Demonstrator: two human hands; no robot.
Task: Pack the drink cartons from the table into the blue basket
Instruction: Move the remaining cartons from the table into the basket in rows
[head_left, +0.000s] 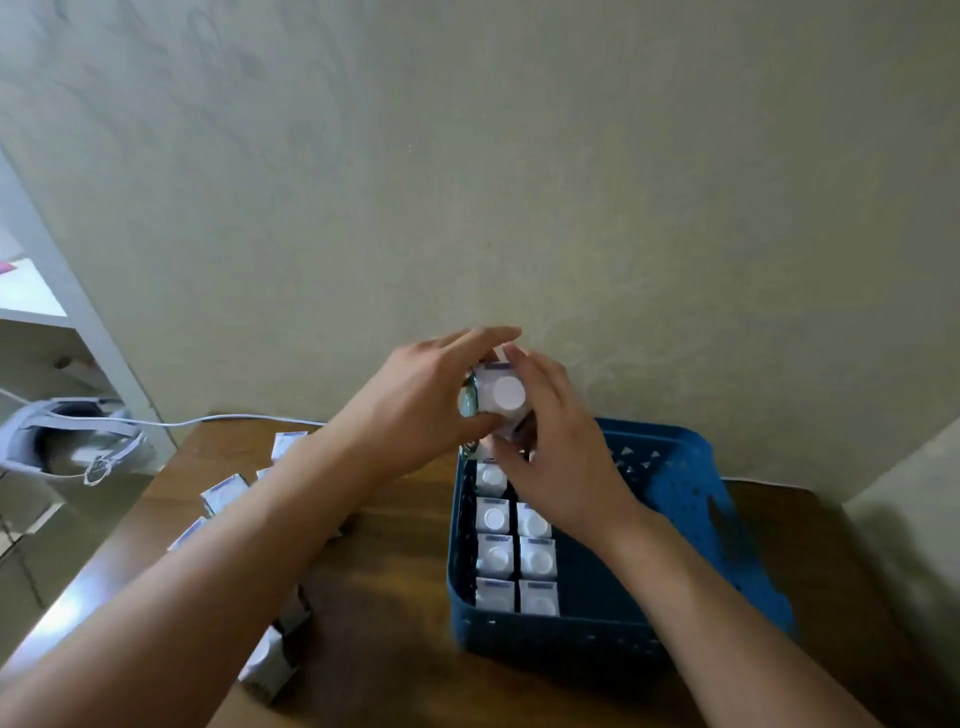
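So the drink carton (503, 392) being packed is up in the air right over the far left corner of the blue basket (685, 499), held between both hands with its white round cap facing the camera. The left hand (421, 410) wraps around its left side, fingers curled over the top and thumb underneath. The right hand (553, 447) closes on it from the right, fingertips on the top edge and thumb at the bottom. Both are clearly gripping the same carton.

Down in the basket there are already two neat rows of cartons (517, 556) standing upright against the left wall, caps up, touching each other. The right part of the basket floor is mostly hidden by the right forearm, so I can't tell what's there.

More loose cartons (224, 491) lie on the brown wooden desk (395, 597) to the left of the basket, partly hidden under the left forearm, and one more (270, 660) lies tipped over near the front edge.

A white cable (208, 420) runs off the back left corner of the desk.
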